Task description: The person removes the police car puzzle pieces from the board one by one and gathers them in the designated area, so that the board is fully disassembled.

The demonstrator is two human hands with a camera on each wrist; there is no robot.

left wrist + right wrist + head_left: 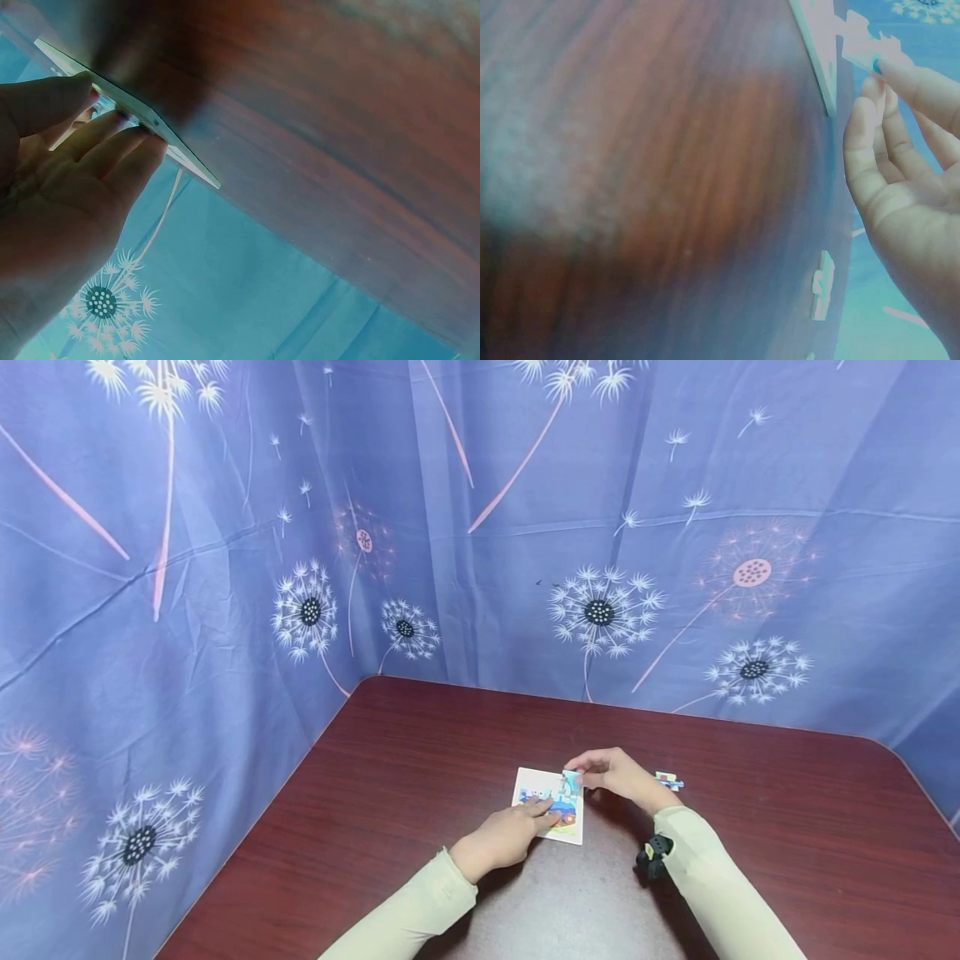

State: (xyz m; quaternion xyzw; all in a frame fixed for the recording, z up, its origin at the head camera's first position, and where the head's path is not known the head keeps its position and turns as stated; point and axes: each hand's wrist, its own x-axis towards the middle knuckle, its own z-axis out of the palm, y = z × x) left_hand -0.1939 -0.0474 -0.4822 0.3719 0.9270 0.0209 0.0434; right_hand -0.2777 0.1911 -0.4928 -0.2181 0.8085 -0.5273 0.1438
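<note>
A small jigsaw puzzle board (531,778) with a white border lies on the table, its blue vehicle picture partly filled in. My left hand (498,837) rests on the lower left of the picture and covers part of it. In the left wrist view, its fairly straight fingers touch the board's face (196,166). My right hand (618,774) pinches a light blue puzzle piece (572,782) over the board's upper right corner. From the right wrist, that piece (860,49) shows raised off the board, between thumb and fingers.
Loose puzzle pieces (670,781) lie to the right, beyond the right wrist; one loose piece (823,286) also shows in the right wrist view. A dark band with a black object (654,856) is on the right wrist. Blue dandelion-print curtains (495,610) border the brown table (420,735).
</note>
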